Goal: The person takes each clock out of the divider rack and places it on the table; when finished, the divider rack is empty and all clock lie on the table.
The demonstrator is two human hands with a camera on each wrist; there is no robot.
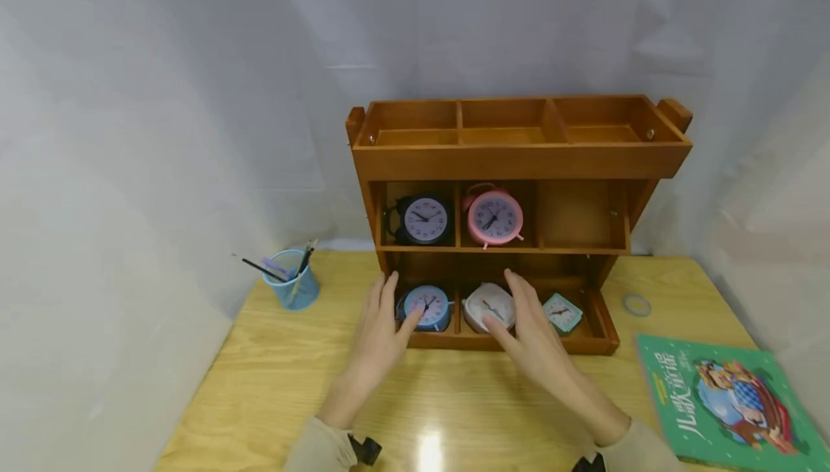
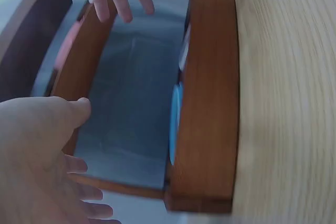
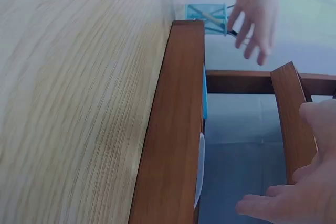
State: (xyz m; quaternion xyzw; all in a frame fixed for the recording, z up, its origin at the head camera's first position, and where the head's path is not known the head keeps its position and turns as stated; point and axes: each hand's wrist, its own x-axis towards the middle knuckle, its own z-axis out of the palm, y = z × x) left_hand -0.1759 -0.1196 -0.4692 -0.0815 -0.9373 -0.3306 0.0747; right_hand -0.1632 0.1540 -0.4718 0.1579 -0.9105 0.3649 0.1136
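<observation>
In the head view my left hand (image 1: 379,339), fingers extended, is nearest the blue round alarm clock (image 1: 426,305) in the lower left compartment. My right hand (image 1: 537,339) hovers, fingers spread, by the white alarm clock (image 1: 488,303) in the lower middle one. A small teal square clock (image 1: 562,313) leans in the lower right compartment. Above them, a black alarm clock (image 1: 424,220) and a pink alarm clock (image 1: 495,217) stand on the middle tier of the brown wooden shelf (image 1: 519,163). The wrist views show both hands holding nothing.
The shelf's top tier has three compartments. To its left stands a blue mesh pen cup (image 1: 300,293) with pens and brushes. On the right lie a grey ring, possibly a tape roll (image 1: 637,305), and a green children's book (image 1: 726,400). Pale sheeting surrounds the wooden table (image 1: 259,393).
</observation>
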